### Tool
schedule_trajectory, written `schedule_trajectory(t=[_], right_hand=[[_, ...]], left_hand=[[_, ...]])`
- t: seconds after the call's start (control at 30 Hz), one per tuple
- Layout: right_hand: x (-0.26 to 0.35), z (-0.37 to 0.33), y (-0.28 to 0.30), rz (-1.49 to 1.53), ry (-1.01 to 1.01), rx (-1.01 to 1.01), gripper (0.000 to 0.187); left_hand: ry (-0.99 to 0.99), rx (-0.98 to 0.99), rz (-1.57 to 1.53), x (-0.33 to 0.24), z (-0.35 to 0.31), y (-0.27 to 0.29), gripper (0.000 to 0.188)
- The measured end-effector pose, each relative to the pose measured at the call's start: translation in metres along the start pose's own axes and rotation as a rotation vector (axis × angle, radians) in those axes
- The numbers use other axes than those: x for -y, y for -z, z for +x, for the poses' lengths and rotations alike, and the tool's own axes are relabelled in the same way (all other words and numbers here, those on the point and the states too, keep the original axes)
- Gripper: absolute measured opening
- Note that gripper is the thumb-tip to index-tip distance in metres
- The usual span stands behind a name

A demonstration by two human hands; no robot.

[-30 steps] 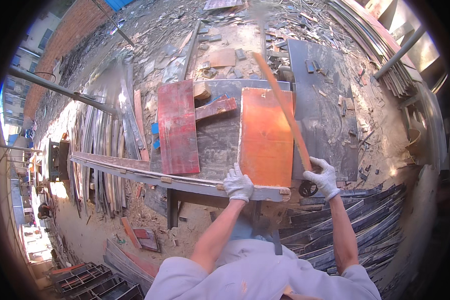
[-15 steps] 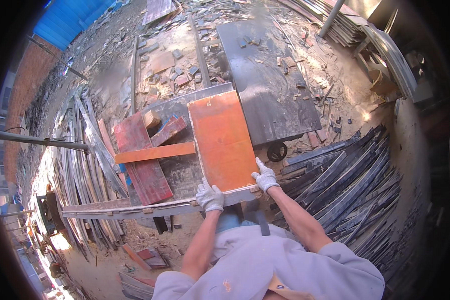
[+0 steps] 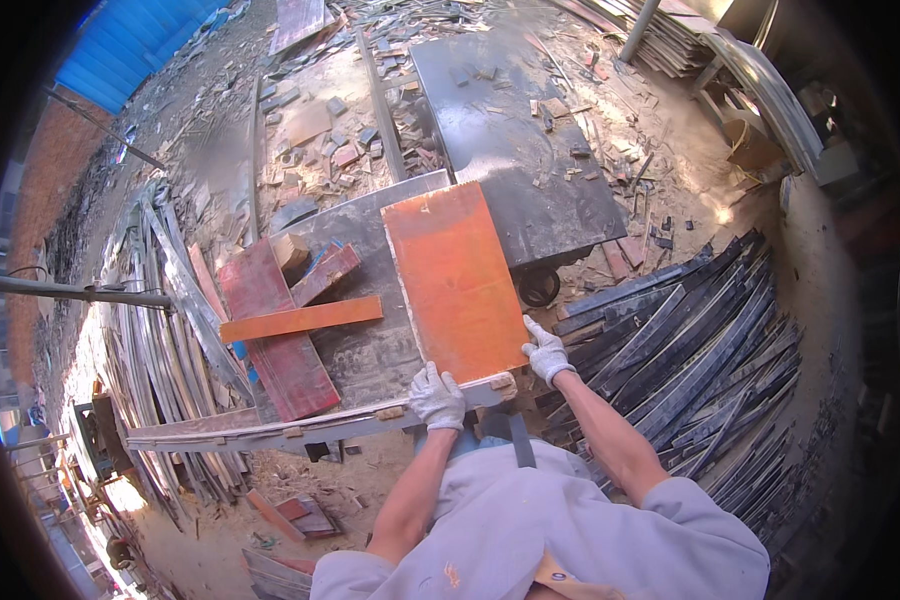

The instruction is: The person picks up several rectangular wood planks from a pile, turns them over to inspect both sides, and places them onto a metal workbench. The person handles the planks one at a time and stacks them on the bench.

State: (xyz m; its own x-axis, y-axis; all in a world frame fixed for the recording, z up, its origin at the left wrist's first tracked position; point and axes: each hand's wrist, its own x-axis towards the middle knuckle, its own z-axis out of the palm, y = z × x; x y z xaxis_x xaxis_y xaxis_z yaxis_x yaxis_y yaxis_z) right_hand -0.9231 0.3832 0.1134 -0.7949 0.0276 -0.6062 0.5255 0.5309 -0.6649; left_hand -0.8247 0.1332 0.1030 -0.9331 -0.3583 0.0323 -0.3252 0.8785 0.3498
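A rectangular orange board [image 3: 455,280] lies flat on the dark worktable [image 3: 365,355], its near end by the table's front edge. My left hand [image 3: 437,397], in a pale work glove, grips the board's near left corner. At the near right corner my right hand [image 3: 546,353], gloved too, holds the board's side edge; its fingertips are partly hidden. Left of the board lies a narrow orange strip [image 3: 300,318], across a worn red board [image 3: 275,330]. A smaller reddish offcut [image 3: 327,274] and a wooden block [image 3: 290,252] sit behind the strip.
Beyond the table stretches a black saw table [image 3: 515,150] with a handwheel [image 3: 539,287] beneath. Dark strips [image 3: 680,350] are heaped at right, weathered strips [image 3: 160,310] at left. A metal pole [image 3: 80,292] juts in from the left. Offcuts [image 3: 345,155] litter the far ground.
The orange board has slid to the right with both my hands on it. The gap between it and the narrow orange strip has widened. My view has shifted slightly.
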Motion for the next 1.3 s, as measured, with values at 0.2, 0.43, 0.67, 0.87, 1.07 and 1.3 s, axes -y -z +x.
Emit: schedule_trajectory(t=[0.2,0.43,0.67,0.87,1.07,1.3], right_hand=[[-0.007,0.005,-0.001,0.002,0.034,-0.025,0.073],[-0.008,0.011,-0.003,-0.063,0.022,-0.004,0.073],[-0.034,0.034,-0.014,-0.052,0.170,-0.105,0.072],[-0.046,0.029,-0.012,-0.540,0.479,-0.142,0.068],[-0.087,0.050,-0.017,-0.769,0.816,-0.125,0.062],[-0.100,0.080,-0.031,-0.800,0.949,-0.216,0.057]], left_hand=[[-0.011,-0.022,-0.051,-0.003,0.005,0.000,0.037],[0.015,-0.026,-0.056,0.006,0.004,-0.011,0.036],[0.002,-0.055,-0.040,0.009,0.009,-0.024,0.036],[0.015,-0.061,-0.037,0.024,0.008,-0.046,0.036],[0.043,-0.073,-0.025,0.030,0.013,-0.066,0.036],[0.029,-0.136,-0.045,0.041,0.018,-0.084,0.035]])
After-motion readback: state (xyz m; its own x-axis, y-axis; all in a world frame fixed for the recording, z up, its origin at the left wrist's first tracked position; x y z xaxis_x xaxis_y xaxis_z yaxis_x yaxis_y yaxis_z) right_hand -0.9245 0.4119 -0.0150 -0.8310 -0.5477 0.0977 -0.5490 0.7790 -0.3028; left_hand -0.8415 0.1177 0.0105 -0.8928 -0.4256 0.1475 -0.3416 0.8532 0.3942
